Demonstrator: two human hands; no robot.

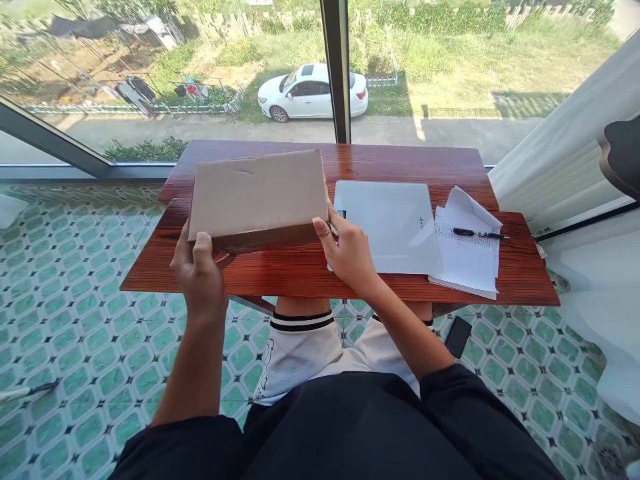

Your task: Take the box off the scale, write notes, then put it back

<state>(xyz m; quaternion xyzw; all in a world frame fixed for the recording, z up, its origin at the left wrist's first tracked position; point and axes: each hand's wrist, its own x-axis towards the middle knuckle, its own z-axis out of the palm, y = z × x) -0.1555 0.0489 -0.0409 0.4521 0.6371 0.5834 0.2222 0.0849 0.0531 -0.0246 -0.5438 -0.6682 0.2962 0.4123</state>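
Observation:
A brown cardboard box (257, 193) is held between my two hands over the left part of the wooden table (280, 275). Its lid side faces up and it looks closed, slightly tilted. My left hand (199, 263) grips the near left corner, thumb on the front edge and fingers beneath. At the right end, my right hand (345, 250) grips the box with the thumb at the near corner. Most fingers of both hands are hidden by the box. Just right of the box lies a closed silver laptop (387, 227), close to my right hand.
White sheets of paper (465, 257) with handwriting lie right of the laptop, a black pen (480, 233) on top. A dark phone (458, 337) is below the table's front edge, by my leg. White curtains (565, 147) hang at the right; a window frame (337, 73) stands behind the table.

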